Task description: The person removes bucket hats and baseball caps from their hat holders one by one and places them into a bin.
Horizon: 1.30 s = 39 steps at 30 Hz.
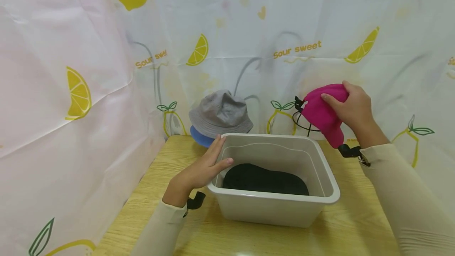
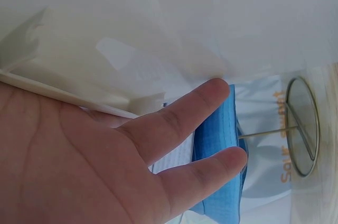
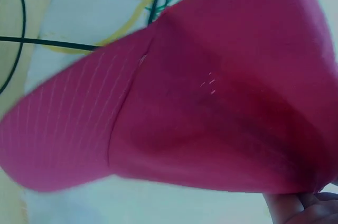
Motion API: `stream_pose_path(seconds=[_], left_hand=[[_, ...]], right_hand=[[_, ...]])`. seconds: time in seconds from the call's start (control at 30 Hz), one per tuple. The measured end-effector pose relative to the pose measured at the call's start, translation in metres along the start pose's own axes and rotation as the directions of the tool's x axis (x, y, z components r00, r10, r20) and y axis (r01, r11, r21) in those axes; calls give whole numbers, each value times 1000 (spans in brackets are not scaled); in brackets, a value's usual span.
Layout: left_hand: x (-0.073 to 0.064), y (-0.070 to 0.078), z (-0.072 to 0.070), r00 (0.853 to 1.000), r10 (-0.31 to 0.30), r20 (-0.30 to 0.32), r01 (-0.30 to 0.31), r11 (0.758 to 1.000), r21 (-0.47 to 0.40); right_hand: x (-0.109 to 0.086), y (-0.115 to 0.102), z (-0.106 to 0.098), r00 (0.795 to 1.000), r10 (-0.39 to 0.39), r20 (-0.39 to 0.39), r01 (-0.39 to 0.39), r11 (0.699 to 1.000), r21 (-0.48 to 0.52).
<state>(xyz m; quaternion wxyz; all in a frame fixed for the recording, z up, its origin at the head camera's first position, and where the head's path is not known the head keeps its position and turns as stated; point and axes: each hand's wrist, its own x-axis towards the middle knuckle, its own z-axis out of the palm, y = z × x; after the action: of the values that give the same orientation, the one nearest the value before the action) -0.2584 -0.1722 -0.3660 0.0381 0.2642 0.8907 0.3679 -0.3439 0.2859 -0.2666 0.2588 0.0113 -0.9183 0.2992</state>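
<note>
My right hand [image 1: 355,106] grips a bright pink baseball cap [image 1: 321,104] by its crown, thumb on the near side. The cap is up in the air at the back right, with its stitched brim [image 3: 63,123] hanging down. At the left wall of a light grey plastic bin [image 1: 263,212], my left hand [image 1: 197,173] rests with fingers extended. In the left wrist view, the fingers [image 2: 179,118] lie along the bin's outer side. A black cap-like item [image 1: 264,181] lies at the bottom of the bin.
Behind the bin at left, a grey bucket hat [image 1: 222,113] sits above a blue hat [image 1: 200,137], near a wire stand [image 2: 303,129]. A black wire stand [image 1: 302,123] rises below the pink cap. A lemon-print curtain [image 1: 227,19] bounds the wooden table [image 1: 149,192].
</note>
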Motion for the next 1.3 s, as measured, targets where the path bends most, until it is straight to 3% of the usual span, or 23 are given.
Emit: stream_pose_path(seconds=[0.57,1.03,1.3], left_hand=[[0,0,-1,1000,-18,7,18,1000,-4],[0,1,-1,1000,-21,7,21,1000,-3],[0,0,0,1000,-18,5,18,1000,0]], right_hand=[[0,-20,-22,999,-25,-27,23,998,-50],[-5,-38,-34,998,-39,-42,39,999,-17],[-6,-44,-39,992,-71,-101,72,997,2]])
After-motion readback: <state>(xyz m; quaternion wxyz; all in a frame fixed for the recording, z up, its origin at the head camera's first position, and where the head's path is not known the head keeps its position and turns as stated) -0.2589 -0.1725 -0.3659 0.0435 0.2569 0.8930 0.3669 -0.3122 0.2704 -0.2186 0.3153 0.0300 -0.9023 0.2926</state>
